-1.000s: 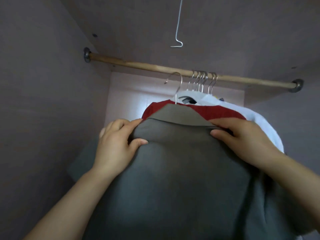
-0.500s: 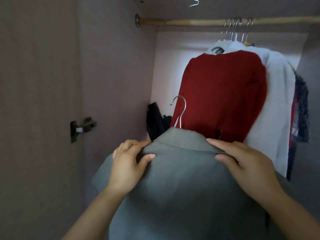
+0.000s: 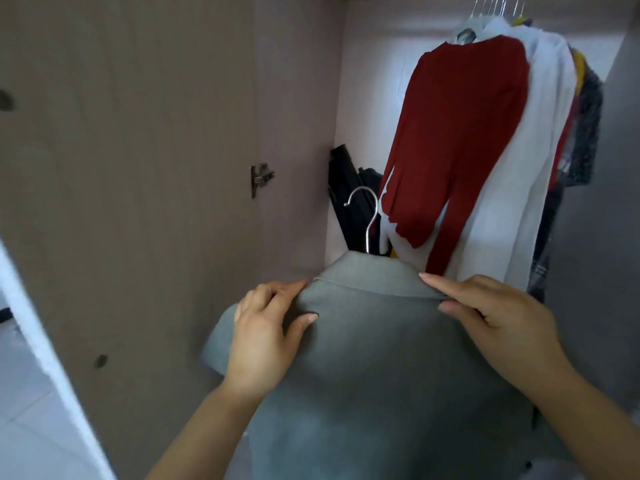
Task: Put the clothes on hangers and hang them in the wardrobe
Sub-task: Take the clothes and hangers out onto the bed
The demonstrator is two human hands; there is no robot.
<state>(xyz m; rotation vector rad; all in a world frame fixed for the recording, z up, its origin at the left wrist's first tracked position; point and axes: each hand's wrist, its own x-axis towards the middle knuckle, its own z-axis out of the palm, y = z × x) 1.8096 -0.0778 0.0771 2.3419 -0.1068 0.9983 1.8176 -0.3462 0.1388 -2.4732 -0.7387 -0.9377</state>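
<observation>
A grey jacket [image 3: 374, 358] sits on a hanger whose metal hook [image 3: 366, 220] rises free above the collar, touching nothing. The jacket is low in front of the open wardrobe, well below the hung clothes and not on the rail. The left hand [image 3: 266, 337] has its grip closed round the jacket's left shoulder, thumb on the near face and fingers curled over the edge. The right hand [image 3: 491, 320] grips the right shoulder at the collar, forefinger laid along the collar's fold and thumb pressed on the cloth below it. Further in, on the right, a red top [image 3: 464, 133] hangs with its sleeves down, and just behind it a white garment [image 3: 519, 168]. Beyond that are a strip of yellow [image 3: 579, 67] and a dark speckled piece [image 3: 587, 126]. Their hooks [image 3: 498, 3] crowd together at the top edge. A black object [image 3: 346, 188], too dim to make out, leans in the back corner. A metal hinge [image 3: 261, 176] is fixed to the left side wall [image 3: 138, 168].
</observation>
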